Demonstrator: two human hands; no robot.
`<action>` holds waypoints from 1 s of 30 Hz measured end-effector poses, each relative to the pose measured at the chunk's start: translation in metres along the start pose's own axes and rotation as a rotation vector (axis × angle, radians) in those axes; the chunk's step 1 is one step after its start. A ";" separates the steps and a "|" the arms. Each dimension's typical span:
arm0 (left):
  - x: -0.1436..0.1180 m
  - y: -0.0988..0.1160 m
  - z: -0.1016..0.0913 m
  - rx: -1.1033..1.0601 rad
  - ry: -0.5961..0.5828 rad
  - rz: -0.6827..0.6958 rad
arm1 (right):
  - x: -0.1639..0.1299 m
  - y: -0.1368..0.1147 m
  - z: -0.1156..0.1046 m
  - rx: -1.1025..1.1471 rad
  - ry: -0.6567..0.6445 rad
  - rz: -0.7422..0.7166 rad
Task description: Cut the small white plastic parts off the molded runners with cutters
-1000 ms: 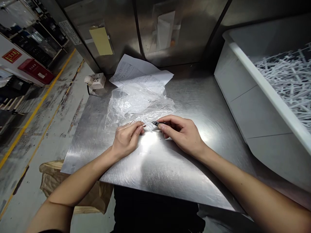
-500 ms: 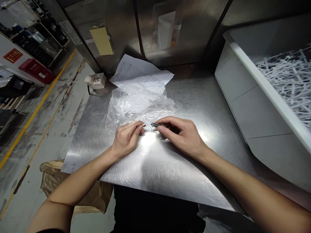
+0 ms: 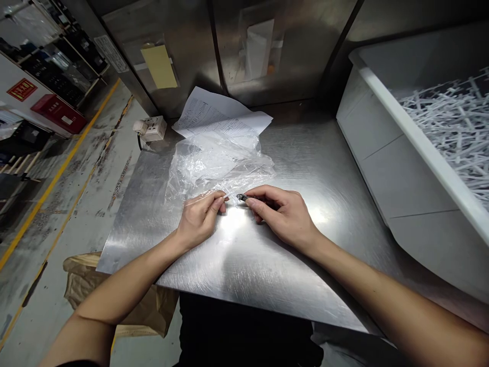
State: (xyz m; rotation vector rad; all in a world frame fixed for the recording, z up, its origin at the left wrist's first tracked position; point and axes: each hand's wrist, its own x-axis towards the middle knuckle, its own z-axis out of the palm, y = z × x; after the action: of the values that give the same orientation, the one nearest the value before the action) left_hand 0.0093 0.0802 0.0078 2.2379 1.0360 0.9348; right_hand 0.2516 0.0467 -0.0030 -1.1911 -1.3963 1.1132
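Between thumb and fingertips, my left hand (image 3: pixel 201 216) pinches a small white branched plastic piece (image 3: pixel 231 196) above the steel table. My right hand (image 3: pixel 284 211) is closed on a small dark metal nail clipper (image 3: pixel 242 197), mostly hidden by the fingers. The clipper's head meets or nearly meets the plastic piece; whether its jaws grip it is too small to tell. Just beyond both hands, a crumpled clear plastic bag (image 3: pixel 214 160) lies on the table (image 3: pixel 267 275).
At the right stands a large grey-white bin (image 3: pixel 405 173) holding many white plastic pieces (image 3: pixel 454 132). Printed sheets (image 3: pixel 214 109) lie behind the bag, against the metal wall. A power socket block (image 3: pixel 155 128) sits at the back-left edge. A brown paper bag (image 3: pixel 148 311) is below the table.
Both hands keep nearly the same place and grip. The clipper and the white plastic piece have shifted only very slightly.
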 end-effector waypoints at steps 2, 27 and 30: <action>0.000 0.000 0.000 -0.007 -0.001 0.004 | 0.000 0.000 0.000 -0.005 0.001 -0.007; -0.001 0.002 -0.001 0.039 0.022 -0.045 | -0.006 -0.011 0.000 -0.087 -0.004 -0.143; -0.001 0.002 -0.001 0.051 0.030 -0.019 | -0.007 -0.011 0.000 -0.101 -0.010 -0.149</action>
State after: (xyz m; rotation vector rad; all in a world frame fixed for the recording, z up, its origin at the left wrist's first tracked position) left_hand 0.0095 0.0781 0.0094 2.2576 1.1041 0.9466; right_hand 0.2504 0.0390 0.0072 -1.1334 -1.5386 0.9552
